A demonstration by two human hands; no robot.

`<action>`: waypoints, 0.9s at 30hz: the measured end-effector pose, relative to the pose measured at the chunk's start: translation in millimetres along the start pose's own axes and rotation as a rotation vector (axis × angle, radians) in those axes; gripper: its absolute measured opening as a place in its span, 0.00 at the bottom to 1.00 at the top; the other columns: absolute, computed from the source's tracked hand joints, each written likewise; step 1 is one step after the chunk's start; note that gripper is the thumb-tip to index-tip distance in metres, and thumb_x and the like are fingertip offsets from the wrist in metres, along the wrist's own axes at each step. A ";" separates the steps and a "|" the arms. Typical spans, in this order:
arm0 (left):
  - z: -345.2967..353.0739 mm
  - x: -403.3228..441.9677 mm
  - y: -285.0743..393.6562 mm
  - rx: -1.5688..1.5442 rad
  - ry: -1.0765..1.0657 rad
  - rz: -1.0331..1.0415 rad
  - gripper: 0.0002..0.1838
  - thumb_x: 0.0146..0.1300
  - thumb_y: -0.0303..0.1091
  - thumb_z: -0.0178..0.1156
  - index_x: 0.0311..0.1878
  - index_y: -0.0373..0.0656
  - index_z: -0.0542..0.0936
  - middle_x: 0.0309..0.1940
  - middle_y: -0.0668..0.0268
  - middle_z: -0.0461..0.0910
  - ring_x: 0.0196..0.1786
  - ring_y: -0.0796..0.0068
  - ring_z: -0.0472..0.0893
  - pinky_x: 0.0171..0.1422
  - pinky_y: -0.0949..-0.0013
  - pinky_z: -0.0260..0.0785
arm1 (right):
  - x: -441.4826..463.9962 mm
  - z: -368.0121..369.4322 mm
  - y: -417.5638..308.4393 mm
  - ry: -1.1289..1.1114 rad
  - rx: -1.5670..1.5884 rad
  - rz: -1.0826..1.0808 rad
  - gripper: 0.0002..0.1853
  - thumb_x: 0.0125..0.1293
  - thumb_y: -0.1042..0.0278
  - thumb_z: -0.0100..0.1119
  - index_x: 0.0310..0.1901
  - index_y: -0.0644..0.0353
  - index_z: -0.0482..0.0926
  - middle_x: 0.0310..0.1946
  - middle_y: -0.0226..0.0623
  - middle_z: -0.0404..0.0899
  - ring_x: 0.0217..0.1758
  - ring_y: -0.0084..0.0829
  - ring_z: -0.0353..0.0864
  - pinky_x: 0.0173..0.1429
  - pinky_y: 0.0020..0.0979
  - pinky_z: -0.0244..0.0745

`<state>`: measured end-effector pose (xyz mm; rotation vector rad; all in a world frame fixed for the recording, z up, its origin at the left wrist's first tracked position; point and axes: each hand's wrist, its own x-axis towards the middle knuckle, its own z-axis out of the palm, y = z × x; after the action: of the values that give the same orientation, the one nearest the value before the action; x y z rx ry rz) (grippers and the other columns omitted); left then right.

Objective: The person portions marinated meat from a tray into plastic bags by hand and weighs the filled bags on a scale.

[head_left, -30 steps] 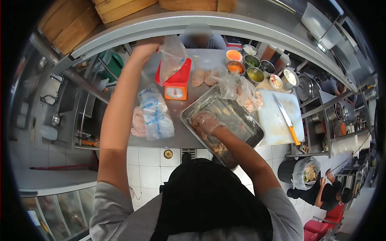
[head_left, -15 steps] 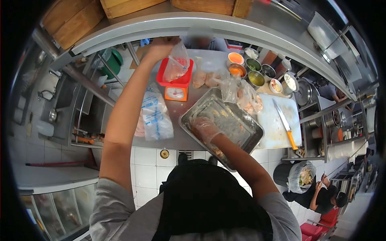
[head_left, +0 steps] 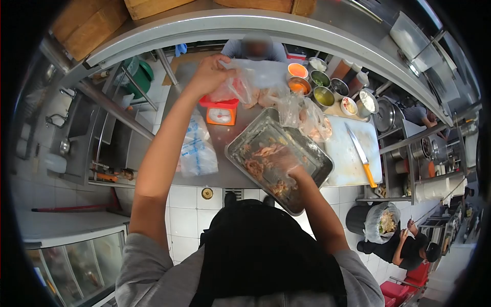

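My left hand (head_left: 210, 75) grips a clear plastic bag (head_left: 241, 88) near its upper part, just above the red pan on an orange kitchen scale (head_left: 221, 115). My right hand (head_left: 286, 162), in a clear plastic glove, is over the middle of a large metal tray (head_left: 240, 138) set at an angle on the table. Motion smears its fingers, so I cannot see whether they hold anything. Raw-looking pieces of meat (head_left: 255, 168) lie in the tray. Filled clear bags (head_left: 314, 123) rest against its far edge. Printed plastic bags (head_left: 197, 151) lie left of it.
A knife (head_left: 362, 153) with a yellow handle lies on a white cutting board (head_left: 345, 158) to the right. Metal bowls (head_left: 324, 97) of ingredients stand at the back right. A steel shelf rail (head_left: 245, 28) crosses above the table. A person (head_left: 279, 49) is across the table.
My right hand has moved from the tray's left side toward its middle, uncovering meat pieces. My left hand has shifted slightly right and lower, and the bag now spreads out to the right.
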<state>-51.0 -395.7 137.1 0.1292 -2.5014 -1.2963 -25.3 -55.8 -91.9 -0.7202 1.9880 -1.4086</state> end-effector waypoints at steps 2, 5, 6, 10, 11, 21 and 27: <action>3.5 -8.3 1.3 0.023 0.059 0.029 0.22 0.56 0.38 0.74 0.49 0.36 0.81 0.30 0.63 0.83 0.31 0.77 0.80 0.34 0.69 0.72 | -17.7 -12.7 -46.0 0.046 0.338 0.097 0.14 0.68 0.66 0.66 0.52 0.62 0.80 0.45 0.36 0.85 0.45 0.31 0.84 0.51 0.32 0.79; 11.3 -24.2 9.4 -0.009 0.137 0.066 0.19 0.56 0.38 0.75 0.43 0.34 0.82 0.28 0.61 0.83 0.30 0.74 0.81 0.36 0.68 0.72 | -33.5 -29.8 -84.6 0.068 0.629 0.052 0.15 0.71 0.66 0.64 0.54 0.63 0.78 0.48 0.38 0.85 0.48 0.33 0.85 0.53 0.32 0.81; 11.3 -31.9 15.6 -0.096 0.127 0.045 0.16 0.57 0.36 0.74 0.41 0.35 0.82 0.28 0.62 0.83 0.29 0.77 0.80 0.35 0.70 0.71 | -37.5 -35.8 -97.2 0.030 0.836 0.021 0.15 0.72 0.66 0.63 0.55 0.63 0.78 0.49 0.39 0.84 0.49 0.34 0.85 0.54 0.33 0.81; 14.5 -33.1 -0.8 -0.328 0.079 0.001 0.05 0.64 0.27 0.68 0.38 0.36 0.82 0.26 0.70 0.81 0.26 0.87 0.74 0.28 0.76 0.65 | -26.6 -41.1 -117.2 0.160 1.180 0.010 0.16 0.73 0.64 0.62 0.56 0.63 0.77 0.52 0.42 0.83 0.53 0.39 0.85 0.58 0.39 0.82; 17.6 -32.6 -7.2 -0.373 0.083 -0.011 0.05 0.64 0.27 0.67 0.38 0.36 0.82 0.25 0.71 0.81 0.25 0.88 0.73 0.27 0.76 0.64 | -23.2 -42.1 -124.1 0.150 1.181 -0.018 0.15 0.73 0.65 0.61 0.56 0.63 0.77 0.53 0.42 0.83 0.54 0.39 0.85 0.57 0.39 0.83; 12.7 -37.8 -16.7 -0.522 0.117 -0.027 0.04 0.69 0.25 0.62 0.44 0.37 0.82 0.27 0.71 0.81 0.23 0.87 0.75 0.23 0.78 0.71 | 105.3 -4.2 -250.2 0.077 0.582 -0.082 0.13 0.73 0.62 0.58 0.54 0.60 0.77 0.48 0.40 0.83 0.51 0.37 0.86 0.51 0.34 0.84; -0.2 -36.2 -34.9 -0.447 0.252 0.040 0.03 0.67 0.25 0.63 0.40 0.36 0.82 0.26 0.71 0.81 0.23 0.85 0.75 0.27 0.76 0.67 | 146.7 -1.9 -271.7 -0.094 -0.764 -0.467 0.16 0.72 0.65 0.56 0.56 0.63 0.79 0.48 0.48 0.85 0.51 0.47 0.85 0.55 0.40 0.80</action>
<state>-19.0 -408.1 100.3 0.1273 -1.9471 -1.6698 -101.4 -239.4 144.4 -1.6316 2.3738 -0.7627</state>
